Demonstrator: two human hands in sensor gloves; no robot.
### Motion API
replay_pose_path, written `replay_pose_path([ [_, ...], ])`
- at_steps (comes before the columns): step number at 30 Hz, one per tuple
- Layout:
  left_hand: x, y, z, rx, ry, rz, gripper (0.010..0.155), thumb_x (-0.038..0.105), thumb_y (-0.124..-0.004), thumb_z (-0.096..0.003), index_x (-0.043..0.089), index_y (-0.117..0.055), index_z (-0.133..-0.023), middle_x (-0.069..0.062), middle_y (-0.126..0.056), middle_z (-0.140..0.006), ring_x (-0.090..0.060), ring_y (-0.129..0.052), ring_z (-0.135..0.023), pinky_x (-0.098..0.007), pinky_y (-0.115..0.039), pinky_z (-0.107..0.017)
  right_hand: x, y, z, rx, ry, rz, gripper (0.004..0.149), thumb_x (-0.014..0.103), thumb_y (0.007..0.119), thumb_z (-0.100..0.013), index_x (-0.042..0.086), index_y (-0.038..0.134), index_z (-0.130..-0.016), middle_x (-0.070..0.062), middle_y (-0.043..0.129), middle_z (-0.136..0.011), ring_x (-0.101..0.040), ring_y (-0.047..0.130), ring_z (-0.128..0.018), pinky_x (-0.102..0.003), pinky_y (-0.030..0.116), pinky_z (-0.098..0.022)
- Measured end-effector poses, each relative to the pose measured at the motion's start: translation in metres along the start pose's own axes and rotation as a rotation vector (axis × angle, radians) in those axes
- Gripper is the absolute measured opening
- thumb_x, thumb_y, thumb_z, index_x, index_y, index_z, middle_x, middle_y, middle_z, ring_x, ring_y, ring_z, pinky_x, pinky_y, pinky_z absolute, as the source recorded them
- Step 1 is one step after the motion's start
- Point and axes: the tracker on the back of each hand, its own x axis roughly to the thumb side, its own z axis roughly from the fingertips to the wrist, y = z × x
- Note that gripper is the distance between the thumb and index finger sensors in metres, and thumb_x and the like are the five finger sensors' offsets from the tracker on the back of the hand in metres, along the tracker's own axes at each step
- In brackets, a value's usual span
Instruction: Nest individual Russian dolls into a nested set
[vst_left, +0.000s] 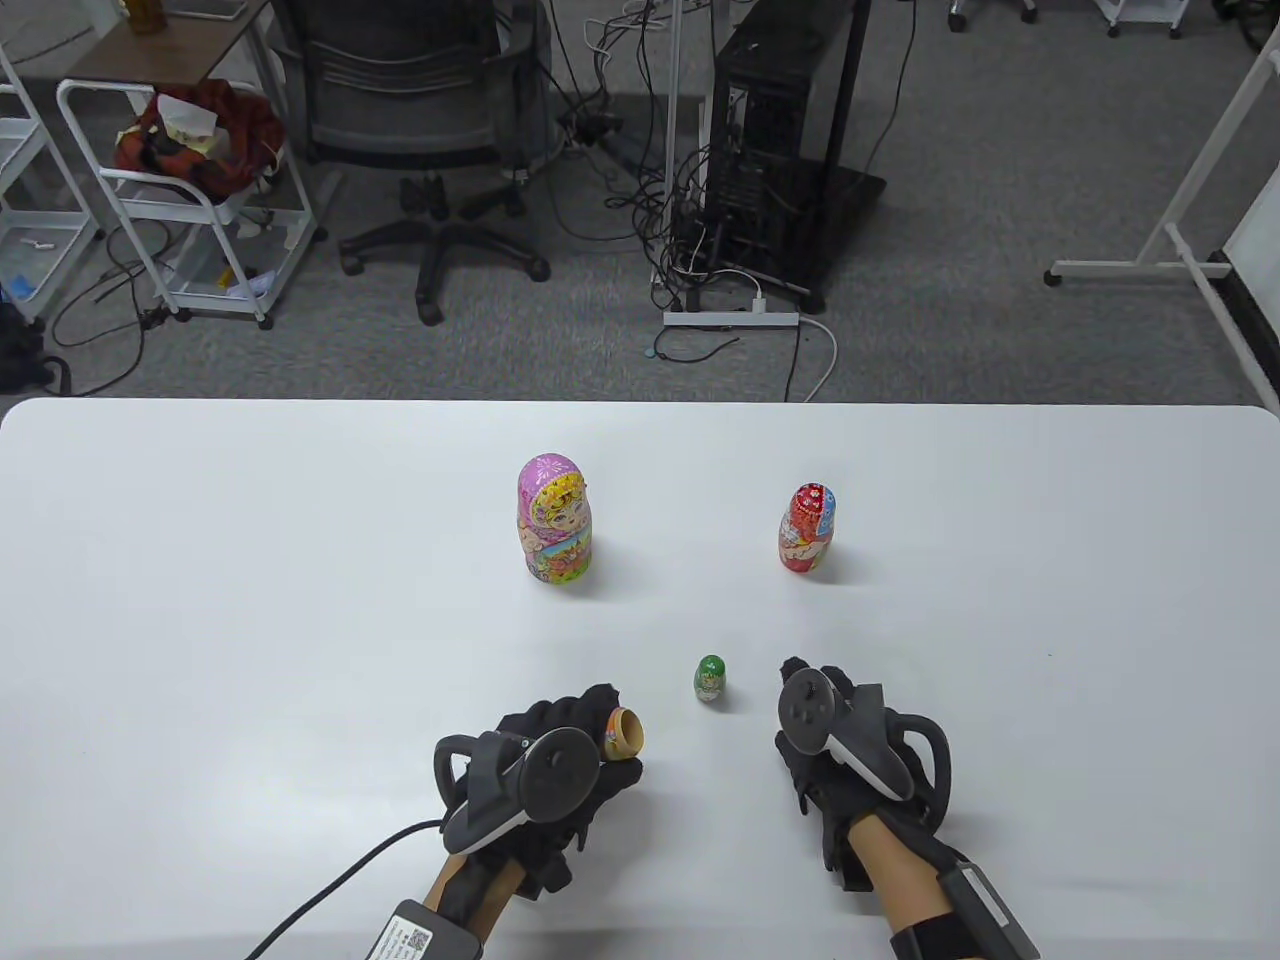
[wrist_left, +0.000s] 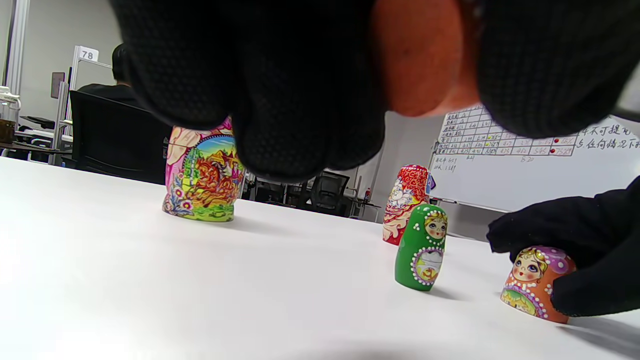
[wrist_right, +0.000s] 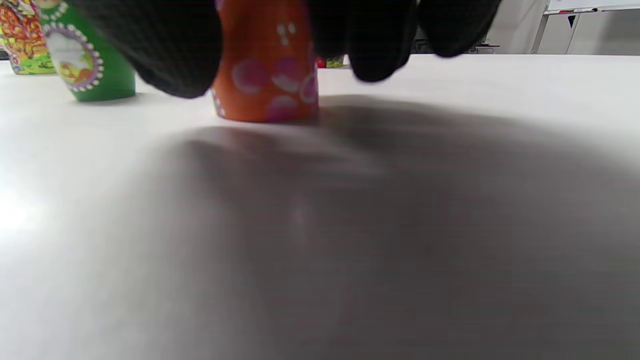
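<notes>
Grey carpet (vst_left: 1000, 250) fills the room beyond me, with an office chair (vst_left: 420, 90), a black computer tower (vst_left: 765, 130) and loose cables on it. Nearer, the white table (vst_left: 250, 600) is smooth and mostly bare.

The pink doll (vst_left: 554, 520), the largest, stands upright and closed at the far middle. The red doll (vst_left: 806, 528) stands upright well to its right, also closed. Both are well away from my fingers.

My left hand (vst_left: 560, 780) has its fingers curled round the orange lower half (vst_left: 625, 733), lifted off the table, its bare wooden mouth showing past my fingertips. My right hand (vst_left: 840, 740) curls over the orange upper half (wrist_left: 532, 280), which sits rim-down on the table with its face turned toward my left.

The green doll (vst_left: 710, 678), the smallest, stands upright between my two hands, just ahead of both sets of fingertips and touching neither. Its long axis is vertical. Neither hand is clearly nearer. I judge it goes into the orange cup next, so one hand must first free itself, or the cup must come to it.
</notes>
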Motion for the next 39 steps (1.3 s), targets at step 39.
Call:
replay_pose_path([
  [39,-0.003,0.001,-0.001,-0.02,0.009,-0.001,0.079,0.066,-0.083,-0.0335,0.02,-0.071,-0.097,0.001,-0.097,-0.081,-0.014,-0.102,-0.064,-0.044,-0.085,-0.056,0.052,-0.067,0.034,-0.225,-0.41,-0.42,0.051,0.043,0.073,-0.049,0.035,0.057,-0.097,-0.001,0.081,-0.094,-0.026,0.085,-0.081,-0.05,0.069,-0.065],
])
